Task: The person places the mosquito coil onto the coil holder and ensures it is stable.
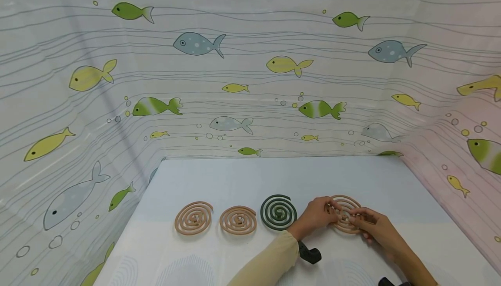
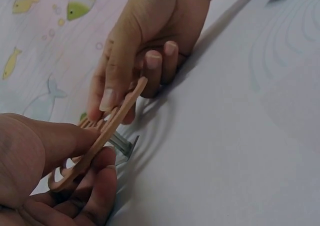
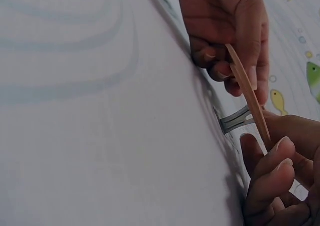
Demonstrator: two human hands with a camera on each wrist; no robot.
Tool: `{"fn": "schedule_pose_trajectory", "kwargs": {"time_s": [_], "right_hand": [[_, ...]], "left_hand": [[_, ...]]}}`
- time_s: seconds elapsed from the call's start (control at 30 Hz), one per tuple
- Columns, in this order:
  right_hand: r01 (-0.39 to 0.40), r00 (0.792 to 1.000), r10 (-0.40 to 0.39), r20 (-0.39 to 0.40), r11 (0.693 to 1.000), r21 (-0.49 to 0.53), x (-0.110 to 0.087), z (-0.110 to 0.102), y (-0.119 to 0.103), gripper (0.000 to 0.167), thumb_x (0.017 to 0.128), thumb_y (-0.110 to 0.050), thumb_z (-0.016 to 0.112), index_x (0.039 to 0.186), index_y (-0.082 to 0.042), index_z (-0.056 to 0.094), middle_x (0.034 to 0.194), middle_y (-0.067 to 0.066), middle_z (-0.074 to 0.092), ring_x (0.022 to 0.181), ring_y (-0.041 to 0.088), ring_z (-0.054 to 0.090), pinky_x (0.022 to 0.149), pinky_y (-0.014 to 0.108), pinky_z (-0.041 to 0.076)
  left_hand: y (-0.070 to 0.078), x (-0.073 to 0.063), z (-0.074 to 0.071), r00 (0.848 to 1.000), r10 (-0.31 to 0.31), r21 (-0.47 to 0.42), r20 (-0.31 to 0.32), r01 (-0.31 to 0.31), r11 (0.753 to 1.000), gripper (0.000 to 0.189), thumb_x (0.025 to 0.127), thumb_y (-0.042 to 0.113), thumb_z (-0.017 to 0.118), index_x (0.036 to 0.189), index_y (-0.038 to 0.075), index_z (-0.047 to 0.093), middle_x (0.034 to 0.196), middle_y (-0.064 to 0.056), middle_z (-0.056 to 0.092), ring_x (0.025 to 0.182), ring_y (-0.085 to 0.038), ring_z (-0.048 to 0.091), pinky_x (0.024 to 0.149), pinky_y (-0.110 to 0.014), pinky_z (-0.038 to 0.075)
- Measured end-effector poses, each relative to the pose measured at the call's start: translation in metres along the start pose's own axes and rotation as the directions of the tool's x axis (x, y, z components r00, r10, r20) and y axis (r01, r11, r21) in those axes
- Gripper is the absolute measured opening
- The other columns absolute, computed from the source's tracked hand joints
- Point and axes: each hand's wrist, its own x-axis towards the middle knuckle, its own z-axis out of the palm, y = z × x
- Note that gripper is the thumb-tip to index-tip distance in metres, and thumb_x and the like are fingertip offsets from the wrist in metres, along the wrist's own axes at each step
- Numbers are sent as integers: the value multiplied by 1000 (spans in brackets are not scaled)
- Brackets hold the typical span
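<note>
Both hands hold one tan mosquito coil (image 1: 344, 214) near the right side of the table. My left hand (image 1: 318, 213) pinches its left part, thumb on one face and fingers behind. The right hand (image 1: 375, 229) pinches the opposite side between thumb and fingers. Seen edge-on in the left wrist view, the coil stands tilted. From its centre a small metal stand (image 2: 124, 145) sticks out on the table side; the right wrist view also shows this stand (image 3: 234, 121) between the hands. Fingers hide parts of the coil's rings.
Left of the hands lie a green mosquito coil (image 1: 278, 213) and two tan ones, a nearer tan coil (image 1: 238, 220) and a farther tan coil (image 1: 194, 219), on the white table (image 1: 250, 177). A fish-patterned sheet (image 1: 270, 38) walls the back and sides.
</note>
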Motion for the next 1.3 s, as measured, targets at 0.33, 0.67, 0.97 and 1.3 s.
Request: {"fn": "schedule_pose_trajectory", "kwargs": {"time_s": [0.33, 0.67, 0.97, 1.3], "right_hand": [[-6, 999, 4, -39, 998, -65, 6, 0, 1, 54, 90, -39, 80, 133, -10, 64, 98, 3, 62, 59, 11, 47, 48, 27, 43], [5, 999, -9, -49, 997, -82, 8, 3, 0, 55, 90, -38, 81, 135, -11, 64, 106, 0, 63, 60, 11, 48, 49, 27, 44], [34, 998, -35, -54, 999, -37, 4, -1, -2, 58, 91, -33, 80, 139, -6, 60, 119, 5, 62, 65, 12, 52, 54, 28, 49], [23, 996, -31, -83, 996, -91, -1, -11, 0, 62, 93, -36, 79, 142, -5, 57, 122, 1, 62, 70, 14, 54, 58, 31, 50]], "left_hand": [[-4, 0, -3, 1000, -8, -52, 1, 8, 999, 22, 86, 0, 77, 104, 12, 73, 70, 4, 58, 56, -5, 49, 52, -20, 40], [-8, 1, -6, 999, 3, -26, -45, -4, 1000, 22, 87, 3, 81, 105, 13, 72, 73, 4, 55, 60, -4, 48, 53, -20, 39], [-2, 3, -20, 994, 19, 121, -106, -6, 993, 27, 86, 14, 84, 111, 14, 72, 106, -1, 62, 96, -11, 58, 79, -24, 48], [8, 3, -39, 991, 28, 113, -131, -13, 993, 24, 92, 20, 80, 114, 16, 72, 115, -6, 62, 102, -12, 60, 82, -24, 49]]}}
